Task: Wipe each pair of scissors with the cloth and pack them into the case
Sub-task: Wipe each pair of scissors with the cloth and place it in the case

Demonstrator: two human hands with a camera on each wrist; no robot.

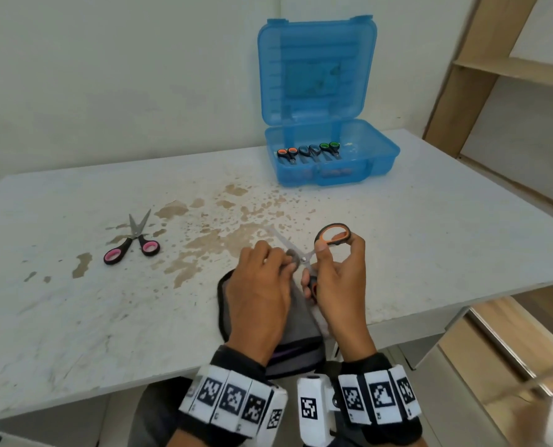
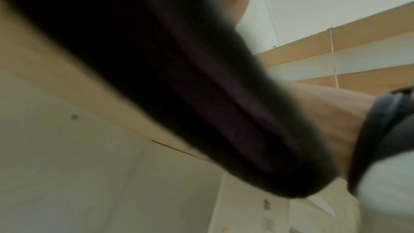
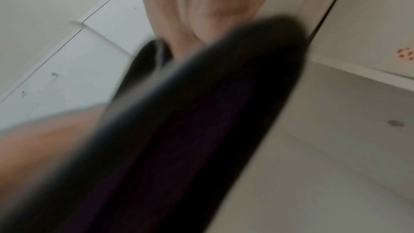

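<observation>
In the head view my right hand point(image 1: 333, 272) holds the orange-handled scissors point(image 1: 332, 235) by their handles, blades spread apart. My left hand point(image 1: 262, 279) pinches the grey cloth point(image 1: 297, 330) around one blade near the pivot. The cloth hangs down past the table's front edge. Pink-handled scissors point(image 1: 132, 245) lie with blades apart on the table at the left. The blue case point(image 1: 329, 156) stands with its lid up at the back, with three pairs of scissors point(image 1: 307, 151) side by side inside. Both wrist views are filled by the blurred dark cloth point(image 2: 179, 86) point(image 3: 190, 139).
The white table point(image 1: 75, 317) has brown stains across its middle. A wooden shelf unit point(image 1: 510, 75) stands at the right, beyond the table's edge. A white wall runs behind the case.
</observation>
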